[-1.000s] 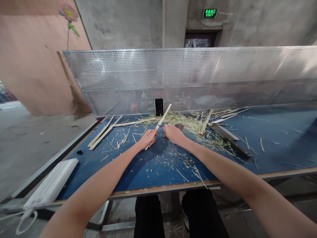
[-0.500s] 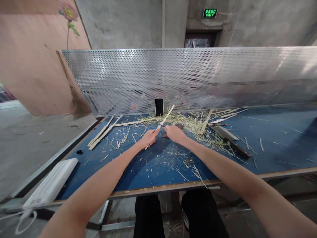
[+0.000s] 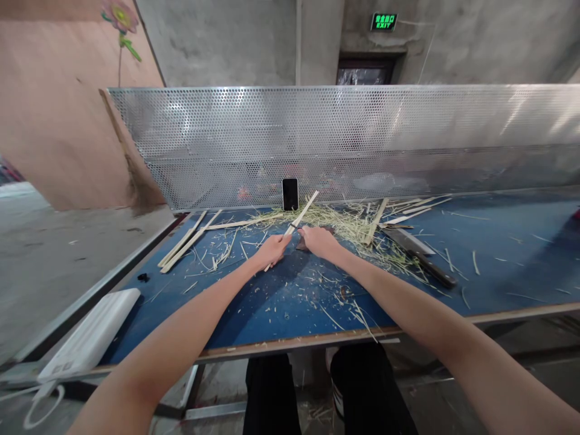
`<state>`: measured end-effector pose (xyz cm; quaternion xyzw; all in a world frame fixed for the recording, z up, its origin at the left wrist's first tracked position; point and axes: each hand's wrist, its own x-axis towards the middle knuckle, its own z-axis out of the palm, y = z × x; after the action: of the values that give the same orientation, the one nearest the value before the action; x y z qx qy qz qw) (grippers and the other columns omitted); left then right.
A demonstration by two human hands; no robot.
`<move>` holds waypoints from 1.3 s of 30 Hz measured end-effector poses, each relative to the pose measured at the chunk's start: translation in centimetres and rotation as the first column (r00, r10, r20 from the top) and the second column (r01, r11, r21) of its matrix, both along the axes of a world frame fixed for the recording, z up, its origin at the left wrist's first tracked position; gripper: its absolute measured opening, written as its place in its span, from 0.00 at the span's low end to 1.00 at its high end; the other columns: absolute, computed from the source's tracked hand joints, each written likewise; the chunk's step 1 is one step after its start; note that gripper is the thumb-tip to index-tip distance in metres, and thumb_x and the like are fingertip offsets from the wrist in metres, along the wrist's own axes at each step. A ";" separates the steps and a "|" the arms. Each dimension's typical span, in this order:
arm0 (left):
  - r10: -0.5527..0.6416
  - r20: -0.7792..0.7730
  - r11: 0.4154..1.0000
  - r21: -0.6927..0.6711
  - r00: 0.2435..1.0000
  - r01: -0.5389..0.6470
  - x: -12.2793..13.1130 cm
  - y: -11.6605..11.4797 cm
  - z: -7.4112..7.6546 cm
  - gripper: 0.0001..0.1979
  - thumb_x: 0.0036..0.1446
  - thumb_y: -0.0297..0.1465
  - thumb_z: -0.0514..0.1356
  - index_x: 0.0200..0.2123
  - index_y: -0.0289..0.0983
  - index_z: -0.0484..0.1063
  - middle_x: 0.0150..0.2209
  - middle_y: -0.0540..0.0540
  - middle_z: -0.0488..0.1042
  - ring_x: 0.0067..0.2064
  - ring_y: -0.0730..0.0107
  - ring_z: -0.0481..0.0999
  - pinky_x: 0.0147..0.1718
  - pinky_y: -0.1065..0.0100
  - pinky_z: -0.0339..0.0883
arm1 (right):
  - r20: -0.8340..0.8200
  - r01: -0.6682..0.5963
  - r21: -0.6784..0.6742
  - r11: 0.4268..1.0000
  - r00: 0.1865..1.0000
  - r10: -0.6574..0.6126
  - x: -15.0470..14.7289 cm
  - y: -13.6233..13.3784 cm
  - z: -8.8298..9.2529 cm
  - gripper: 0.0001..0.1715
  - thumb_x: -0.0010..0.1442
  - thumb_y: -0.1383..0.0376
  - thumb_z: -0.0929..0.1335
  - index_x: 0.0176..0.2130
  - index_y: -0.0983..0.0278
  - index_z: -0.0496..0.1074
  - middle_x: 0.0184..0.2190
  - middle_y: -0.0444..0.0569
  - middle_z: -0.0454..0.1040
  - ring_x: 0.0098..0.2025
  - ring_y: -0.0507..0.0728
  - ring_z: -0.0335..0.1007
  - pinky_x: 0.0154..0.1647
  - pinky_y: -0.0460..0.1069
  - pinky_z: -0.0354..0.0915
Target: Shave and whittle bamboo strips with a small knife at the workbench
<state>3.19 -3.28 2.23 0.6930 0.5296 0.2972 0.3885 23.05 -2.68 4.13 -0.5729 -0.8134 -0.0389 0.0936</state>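
A pale, flat bamboo strip (image 3: 307, 206) slants away from me over the middle of the table. Its near part is gripped in my left hand (image 3: 273, 250), whose fingers are closed around it. My right hand (image 3: 318, 240) is closed on a small knife (image 3: 294, 226). Only a thin, dark bit of the knife shows, lying across the strip just ahead of my left fingers; its handle is hidden in my fist. Under my right hand lies a flat dark brown piece (image 3: 302, 244), mostly covered, of a material I cannot make out.
Thin shavings (image 3: 344, 222) heap behind my hands. More bamboo strips (image 3: 189, 243) lie left. A large dark-handled knife (image 3: 419, 257) rests at right. A phone (image 3: 290, 194) leans against the perforated metal screen (image 3: 254, 133). A white power strip (image 3: 95, 332) sits at the left front corner.
The whole view has shifted slightly. Both hands keep nearly the same place and hold, with the strip and the small knife still crossed.
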 end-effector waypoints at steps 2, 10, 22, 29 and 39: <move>0.002 0.003 1.000 0.000 1.000 -0.002 0.0 0.1 0.0 0.25 0.74 0.50 0.51 0.28 0.41 0.58 0.13 0.57 0.57 0.11 0.76 0.58 0.14 0.71 0.48 | -0.002 0.013 -0.008 1.000 1.000 -0.013 -0.1 -0.1 0.1 0.28 0.80 0.54 0.51 0.56 0.66 0.70 0.45 0.63 0.81 0.51 0.68 0.80 0.52 0.56 0.69; -0.001 0.067 1.000 -0.020 0.998 0.002 0.3 -0.9 1.1 0.24 0.73 0.51 0.53 0.29 0.42 0.58 0.14 0.59 0.53 0.12 0.77 0.53 0.15 0.71 0.47 | -0.052 0.033 -0.010 0.999 0.998 -0.033 -0.2 -0.2 0.6 0.29 0.79 0.53 0.51 0.57 0.66 0.71 0.47 0.64 0.81 0.52 0.68 0.79 0.53 0.56 0.68; 0.046 -0.135 0.994 0.108 0.990 -0.032 0.5 -2.5 3.5 0.23 0.74 0.45 0.53 0.26 0.42 0.57 0.12 0.54 0.59 0.12 0.73 0.60 0.15 0.71 0.51 | -0.099 0.004 -0.008 1.000 0.995 -0.005 -0.4 -0.2 0.8 0.29 0.80 0.56 0.50 0.57 0.67 0.71 0.47 0.63 0.80 0.50 0.67 0.79 0.51 0.57 0.69; 0.071 -0.174 0.994 0.096 0.982 -0.054 0.5 -2.8 3.8 0.23 0.75 0.43 0.50 0.26 0.42 0.57 0.13 0.54 0.58 0.12 0.72 0.61 0.17 0.70 0.50 | -0.081 -0.009 0.040 0.999 0.997 0.012 -0.5 0.0 0.7 0.28 0.80 0.57 0.52 0.58 0.68 0.71 0.44 0.64 0.81 0.48 0.66 0.79 0.51 0.57 0.68; 0.086 -0.143 0.995 0.068 0.986 -0.077 0.7 -2.6 3.6 0.22 0.74 0.41 0.52 0.26 0.42 0.57 0.15 0.54 0.57 0.14 0.73 0.58 0.18 0.69 0.48 | -0.065 -0.042 0.015 0.999 0.997 0.043 -0.6 0.3 0.7 0.26 0.80 0.58 0.53 0.58 0.68 0.70 0.46 0.63 0.81 0.49 0.66 0.79 0.51 0.56 0.69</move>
<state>3.93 -5.91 5.86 0.7023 0.5751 0.2777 0.3145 22.46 -2.34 4.80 -0.5556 -0.8216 -0.0236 0.1249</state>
